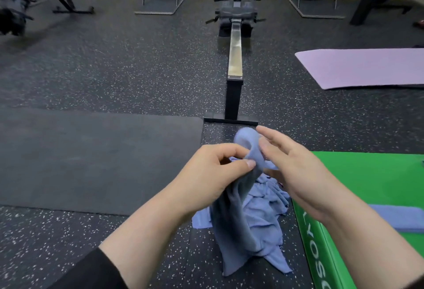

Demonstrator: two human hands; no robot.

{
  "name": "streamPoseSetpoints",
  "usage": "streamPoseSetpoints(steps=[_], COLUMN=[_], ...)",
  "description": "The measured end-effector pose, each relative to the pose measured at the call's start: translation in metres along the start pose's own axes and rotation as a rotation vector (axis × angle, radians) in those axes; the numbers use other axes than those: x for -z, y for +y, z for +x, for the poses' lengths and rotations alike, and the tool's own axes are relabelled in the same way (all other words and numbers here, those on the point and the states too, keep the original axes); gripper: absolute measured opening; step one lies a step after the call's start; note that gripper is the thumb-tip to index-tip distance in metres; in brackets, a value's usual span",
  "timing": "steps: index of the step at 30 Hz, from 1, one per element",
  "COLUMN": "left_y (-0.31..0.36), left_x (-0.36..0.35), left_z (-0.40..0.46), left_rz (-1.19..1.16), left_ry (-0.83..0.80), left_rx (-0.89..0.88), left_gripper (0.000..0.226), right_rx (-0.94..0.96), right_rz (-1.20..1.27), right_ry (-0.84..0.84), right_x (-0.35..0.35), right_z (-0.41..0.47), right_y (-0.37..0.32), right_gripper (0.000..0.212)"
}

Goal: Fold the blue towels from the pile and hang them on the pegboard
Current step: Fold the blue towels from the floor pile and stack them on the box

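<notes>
So the left hand [206, 171] has its fingers [249, 163] pinched on a bunched-up bit of one blue towel [236, 219], lifting it so the rest hangs down onto the pile of blue towels [268, 197] on the speckled gym floor [114, 70]. The right hand [296, 169] sits at about 3 o'clock from the raised bit, fingers apart and mostly straight, right up against the cloth but not really gripping anything as far as I can see.

The pile is right against the green foam box [367, 178], which already has a folded blue towel [399, 217] lying on top at about 4 o'clock from the hands. No pegboard in view. A rowing machine [235, 59] runs off toward 12 o'clock, a pink yoga mat [362, 68] lies at 2 o'clock and a black mat [91, 155] at 9.

Handling-wise, this looks like light, floppy terry cloth. It won't hold any shape and will just sag from wherever you grab it. A mid-cloth pinch like this gives you a bunch. I'd hunt for two corners along one edge and hold it by those so it hangs flat before folding.
</notes>
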State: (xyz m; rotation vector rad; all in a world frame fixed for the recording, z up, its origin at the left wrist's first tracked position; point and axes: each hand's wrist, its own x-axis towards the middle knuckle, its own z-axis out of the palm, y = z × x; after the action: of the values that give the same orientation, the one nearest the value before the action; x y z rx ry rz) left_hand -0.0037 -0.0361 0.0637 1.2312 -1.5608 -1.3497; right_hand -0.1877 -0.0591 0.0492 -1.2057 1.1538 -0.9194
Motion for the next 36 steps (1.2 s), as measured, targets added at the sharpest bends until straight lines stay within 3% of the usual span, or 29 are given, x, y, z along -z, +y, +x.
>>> streamPoseSetpoints(steps=[3,7,11,13,16,18,20,23,25,26,28,31,34,36], left_y=[-0.001,-0.006,-0.02,-0.024,-0.028,-0.024,-0.018,-0.014,-0.013,-0.013,-0.012,-0.017,-0.028,-0.036], left_x=[0.003,0.004,0.008,0.01,0.01,0.008,0.007,0.006,0.003,0.001,-0.002,0.001,0.007,0.01], left_z=[-0.003,-0.001,0.002,0.002,0.001,0.001,0.003,0.005,0.004,0.003,0.003,0.003,0.001,0.0], left_rz=[0.063,0.062,-0.071,-0.14,-0.133,-0.147,-0.138,-0.053,0.005,0.024,0.027,0.045,0.241,0.375], left_ry=[-0.05,0.079,0.245,0.177,0.058,0.101,0.195,0.216,0.166,0.151,0.148,0.099,-0.059,-0.071], left_rx=[-0.024,0.011,0.204,0.319,0.39,0.352,0.259,0.154,0.13,0.126,0.114,0.113,0.21,0.278], left_gripper=[0.007,0.006,0.037,0.042,0.029,0.014,0.013,0.013,0.011,0.011,0.009,0.006,0.027,0.041], right_rx=[-0.002,0.085,0.13,0.133,0.116,0.102,0.083,0.014,-0.035,-0.023,0.038,0.112,0.196,0.238], right_rz=[-0.025,-0.123,0.09,0.1,0.053,0.012,-0.091,-0.082,-0.127,-0.168,-0.255,-0.235,-0.168,-0.144], right_ry=[-0.044,0.077,0.127,0.115,0.112,0.125,0.134,-0.03,-0.125,-0.118,-0.048,0.07,0.226,0.383], right_x=[0.001,0.004,0.007,0.008,0.009,0.011,0.013,0.01,0.008,0.007,0.004,0.007,0.015,0.028], right_z=[-0.002,-0.001,-0.001,-0.002,-0.001,-0.003,-0.002,-0.005,-0.006,-0.005,-0.003,0.001,0.003,0.005], right_y=[0.001,0.003,-0.003,-0.003,-0.001,-0.002,-0.001,-0.002,0.0,0.002,0.001,0.004,0.002,0.0], right_gripper=[0.029,0.017,0.015,0.018,0.024,0.026,0.027,0.004,0.03,0.029,0.016,0.021,0.02,0.021])
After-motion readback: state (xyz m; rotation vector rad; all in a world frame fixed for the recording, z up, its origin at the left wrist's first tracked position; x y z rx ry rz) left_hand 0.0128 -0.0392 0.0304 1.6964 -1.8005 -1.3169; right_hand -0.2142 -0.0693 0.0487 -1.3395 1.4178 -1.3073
